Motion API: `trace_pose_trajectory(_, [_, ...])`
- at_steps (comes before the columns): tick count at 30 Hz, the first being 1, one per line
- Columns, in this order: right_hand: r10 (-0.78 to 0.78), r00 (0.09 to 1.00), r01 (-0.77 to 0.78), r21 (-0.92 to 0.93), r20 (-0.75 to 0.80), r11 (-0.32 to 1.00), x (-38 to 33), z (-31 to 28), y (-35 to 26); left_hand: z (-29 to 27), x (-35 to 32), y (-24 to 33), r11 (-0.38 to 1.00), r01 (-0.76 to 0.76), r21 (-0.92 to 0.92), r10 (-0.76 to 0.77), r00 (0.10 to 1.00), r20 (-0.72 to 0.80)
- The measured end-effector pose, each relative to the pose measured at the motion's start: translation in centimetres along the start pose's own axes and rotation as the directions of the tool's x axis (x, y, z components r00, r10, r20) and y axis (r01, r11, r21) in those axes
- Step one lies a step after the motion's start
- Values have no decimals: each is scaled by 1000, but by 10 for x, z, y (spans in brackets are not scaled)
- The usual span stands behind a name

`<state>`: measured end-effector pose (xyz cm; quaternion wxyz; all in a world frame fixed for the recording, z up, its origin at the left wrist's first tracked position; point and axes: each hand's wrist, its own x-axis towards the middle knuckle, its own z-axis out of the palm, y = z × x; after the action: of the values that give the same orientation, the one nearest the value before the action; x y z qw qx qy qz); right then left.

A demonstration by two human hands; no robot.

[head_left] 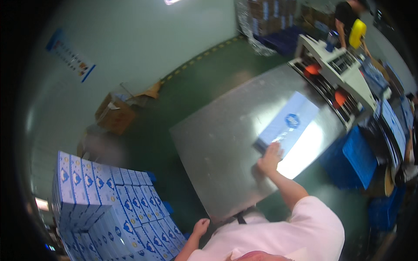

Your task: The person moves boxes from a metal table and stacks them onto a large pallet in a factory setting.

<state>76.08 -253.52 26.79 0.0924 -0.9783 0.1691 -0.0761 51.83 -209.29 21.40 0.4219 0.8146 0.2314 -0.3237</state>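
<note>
A flat, light blue and white cardboard box lies at a slant on the metal table, with a darker blue emblem on its top. My right hand grips the box's near end, fingers over its top edge. Low beside the table's near left corner hangs my left hand, its fingers curled in with nothing visible in them.
Stacked blue and white printed boxes stand at the lower left. A pale machine with orange rollers adjoins the table's far right end. Blue bins stand at right; a brown carton sits by the wall. Another person is at far right.
</note>
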Motion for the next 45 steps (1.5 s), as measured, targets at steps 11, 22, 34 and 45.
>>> trace_pose_trajectory(11, [-743, 669, 494, 764, -28, 416, -169, -78, -113, -23, 49, -2, 572, 63, -818, -194, 979, -60])
trace_pose_trajectory(22, [-400, 650, -319, 710, 646, 628, -115, 56, -71, -60, -48, -34, 213, -14, -977, 58, 998, -1])
trace_pose_trajectory(34, [-207, 539, -638, 556, 817, 534, -264, 10, -217, -147, -84, -176, 607, -245, -756, -48, 938, -342])
trace_pose_trajectory(45, [-993, 26, -265, 958, 119, 108, -484, -150, -758, -435, -436, -368, 6, -901, -434, -629, 334, -702])
